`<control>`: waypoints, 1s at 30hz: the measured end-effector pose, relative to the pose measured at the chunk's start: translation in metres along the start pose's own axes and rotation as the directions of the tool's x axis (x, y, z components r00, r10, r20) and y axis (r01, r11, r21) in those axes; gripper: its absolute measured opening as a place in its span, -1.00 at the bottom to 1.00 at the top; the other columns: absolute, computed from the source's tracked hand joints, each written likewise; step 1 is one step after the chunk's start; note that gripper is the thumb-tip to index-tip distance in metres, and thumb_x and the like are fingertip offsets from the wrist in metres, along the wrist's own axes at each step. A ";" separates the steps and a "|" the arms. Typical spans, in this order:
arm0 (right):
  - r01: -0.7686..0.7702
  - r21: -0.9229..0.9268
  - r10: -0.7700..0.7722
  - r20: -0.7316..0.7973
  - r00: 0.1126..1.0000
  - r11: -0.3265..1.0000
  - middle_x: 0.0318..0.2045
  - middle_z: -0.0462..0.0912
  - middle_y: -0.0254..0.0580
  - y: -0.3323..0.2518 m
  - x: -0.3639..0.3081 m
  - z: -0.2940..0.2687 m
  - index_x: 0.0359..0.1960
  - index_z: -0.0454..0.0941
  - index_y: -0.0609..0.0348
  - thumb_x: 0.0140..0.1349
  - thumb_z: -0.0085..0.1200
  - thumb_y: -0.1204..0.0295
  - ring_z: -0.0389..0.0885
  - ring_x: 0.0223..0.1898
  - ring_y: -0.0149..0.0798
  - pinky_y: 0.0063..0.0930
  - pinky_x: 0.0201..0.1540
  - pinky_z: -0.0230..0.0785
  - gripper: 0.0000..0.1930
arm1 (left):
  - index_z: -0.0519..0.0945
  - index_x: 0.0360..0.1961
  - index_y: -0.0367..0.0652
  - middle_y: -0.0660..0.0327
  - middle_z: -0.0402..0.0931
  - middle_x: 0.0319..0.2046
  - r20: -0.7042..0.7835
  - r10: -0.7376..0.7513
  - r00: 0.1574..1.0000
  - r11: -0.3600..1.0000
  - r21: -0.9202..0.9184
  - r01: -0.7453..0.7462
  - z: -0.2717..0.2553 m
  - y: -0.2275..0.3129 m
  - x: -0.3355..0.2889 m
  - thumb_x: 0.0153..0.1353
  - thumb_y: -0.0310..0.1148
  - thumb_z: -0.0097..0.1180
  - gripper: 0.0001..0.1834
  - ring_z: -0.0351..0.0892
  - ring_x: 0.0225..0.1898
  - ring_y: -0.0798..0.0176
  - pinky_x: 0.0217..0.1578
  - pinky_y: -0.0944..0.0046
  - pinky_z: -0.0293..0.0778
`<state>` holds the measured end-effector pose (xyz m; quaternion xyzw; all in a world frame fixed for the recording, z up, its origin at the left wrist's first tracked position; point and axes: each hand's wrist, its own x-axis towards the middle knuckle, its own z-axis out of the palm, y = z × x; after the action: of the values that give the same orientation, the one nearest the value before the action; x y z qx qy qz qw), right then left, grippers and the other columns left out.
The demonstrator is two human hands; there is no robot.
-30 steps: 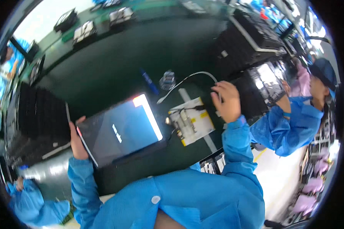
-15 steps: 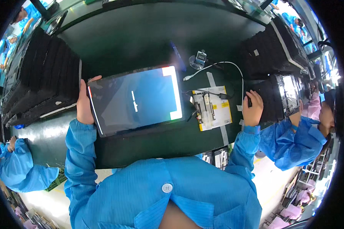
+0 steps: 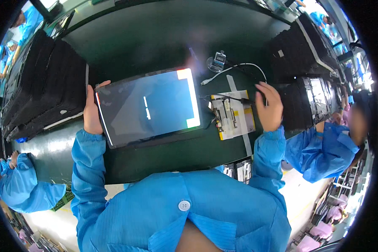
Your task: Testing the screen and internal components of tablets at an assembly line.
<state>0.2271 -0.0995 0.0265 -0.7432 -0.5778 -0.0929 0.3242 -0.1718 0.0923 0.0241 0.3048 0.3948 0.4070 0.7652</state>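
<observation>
My left hand [image 3: 92, 115] grips the left edge of a tablet-like display panel [image 3: 130, 113], thumb along its upper corner. The lit panel shows a blue-grey picture with white blocks and a white bar down its right side. To its right lies a flat white-and-yellow pack [image 3: 239, 131] with a small circuit board on top, and thin black leads run from it to the panel. My right hand [image 3: 271, 110] hovers at the pack's right edge, thumb and fingers apart, beside a black cable connector [image 3: 247, 101]. I see nothing held in it.
A white cable [image 3: 239, 65] curves behind the pack, near a small handheld counter [image 3: 219, 59] and a blue pen [image 3: 192, 52]. Black foam trays stand stacked at left [image 3: 46, 84] and right [image 3: 300, 50]. Co-workers in blue sit at both sides, one close at right [image 3: 323, 153].
My right hand has moved up and left toward the pack, its fingers spreading; the small black piece under its fingers no longer shows there. My left hand still holds the panel, nearly unmoved.
</observation>
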 end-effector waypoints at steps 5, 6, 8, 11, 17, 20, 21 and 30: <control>0.219 0.380 -0.345 0.304 0.888 0.899 -0.24 0.57 -0.10 -0.045 0.026 0.025 -0.21 0.55 0.16 0.02 0.11 0.49 0.51 -0.15 -0.08 -0.30 -0.11 0.39 -0.76 | 0.38 0.04 -0.16 0.12 0.50 -0.16 0.044 0.043 0.998 0.998 0.053 -0.045 -0.005 -0.003 0.004 0.36 0.03 -0.52 -0.43 0.49 -0.15 0.18 -0.04 0.26 0.39; 0.213 0.429 -0.382 0.357 0.853 0.878 -0.27 0.57 -0.10 -0.049 0.029 0.029 -0.22 0.55 0.16 0.01 0.13 0.48 0.51 -0.17 -0.08 -0.30 -0.13 0.39 -0.75 | 0.37 0.04 -0.17 0.12 0.50 -0.15 0.038 0.043 0.998 0.998 0.050 -0.045 -0.006 -0.004 0.004 0.36 0.03 -0.51 -0.43 0.49 -0.15 0.18 -0.04 0.26 0.39; 0.246 0.448 -0.425 0.359 0.831 0.859 -0.29 0.56 -0.11 -0.059 0.035 0.035 -0.23 0.55 0.16 0.00 0.14 0.47 0.51 -0.19 -0.07 -0.29 -0.14 0.39 -0.75 | 0.36 0.05 -0.18 0.12 0.50 -0.15 0.041 0.024 0.999 1.000 0.008 -0.024 -0.004 -0.003 0.004 0.36 0.04 -0.50 -0.43 0.49 -0.15 0.18 -0.03 0.25 0.39; 0.299 0.469 -0.484 0.345 0.804 0.831 -0.31 0.55 -0.10 -0.062 0.037 0.048 -0.25 0.54 0.17 -0.02 0.15 0.44 0.50 -0.20 -0.06 -0.29 -0.15 0.39 -0.75 | 0.34 0.06 -0.19 0.09 0.49 -0.13 0.063 -0.001 0.998 1.000 -0.024 0.002 -0.006 -0.003 0.005 0.35 0.06 -0.49 -0.42 0.49 -0.13 0.15 -0.03 0.22 0.39; 0.245 0.579 -0.495 0.324 0.806 0.778 -0.35 0.54 -0.10 -0.064 0.041 0.066 -0.30 0.52 0.19 -0.04 0.16 0.46 0.51 -0.31 -0.09 -0.36 -0.29 0.41 -0.77 | 0.33 0.05 -0.18 0.06 0.48 -0.10 0.042 0.011 0.999 0.999 -0.033 -0.009 -0.004 -0.003 0.004 0.34 0.07 -0.46 -0.42 0.47 -0.10 0.10 -0.02 0.17 0.38; 0.187 0.591 -0.461 0.356 0.813 0.785 -0.39 0.53 -0.12 -0.065 0.040 0.071 -0.35 0.48 0.20 -0.06 0.14 0.47 0.52 -0.39 -0.13 -0.40 -0.35 0.41 -0.79 | 0.35 0.03 -0.18 0.06 0.49 -0.14 0.053 0.032 0.998 0.999 -0.037 -0.030 -0.007 -0.005 0.006 0.34 0.06 -0.42 -0.45 0.48 -0.13 0.12 -0.04 0.18 0.39; 0.187 0.598 -0.462 0.347 0.816 0.779 -0.40 0.52 -0.13 -0.065 0.038 0.074 -0.36 0.47 0.20 -0.07 0.14 0.47 0.52 -0.42 -0.16 -0.41 -0.37 0.41 -0.79 | 0.35 0.02 -0.18 0.07 0.50 -0.16 0.055 0.039 0.998 0.998 -0.041 -0.037 -0.010 -0.006 0.007 0.34 0.06 -0.40 -0.46 0.48 -0.14 0.13 -0.05 0.18 0.40; -0.090 0.491 -0.245 0.576 0.780 0.866 -0.46 0.52 -0.22 -0.060 0.037 0.065 -0.25 0.43 0.11 -0.06 0.22 0.30 0.50 -0.50 -0.32 -0.50 -0.45 0.35 -0.66 | 0.39 -0.01 -0.19 0.09 0.51 -0.19 -0.023 0.064 0.998 0.998 -0.011 -0.065 -0.007 -0.008 0.001 0.34 0.05 -0.39 -0.46 0.49 -0.17 0.16 -0.08 0.21 0.40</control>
<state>0.1679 -0.0244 0.0181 -0.5985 -0.6867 0.2934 0.2901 -0.1747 0.0907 0.0138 0.3084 0.3911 0.4371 0.7489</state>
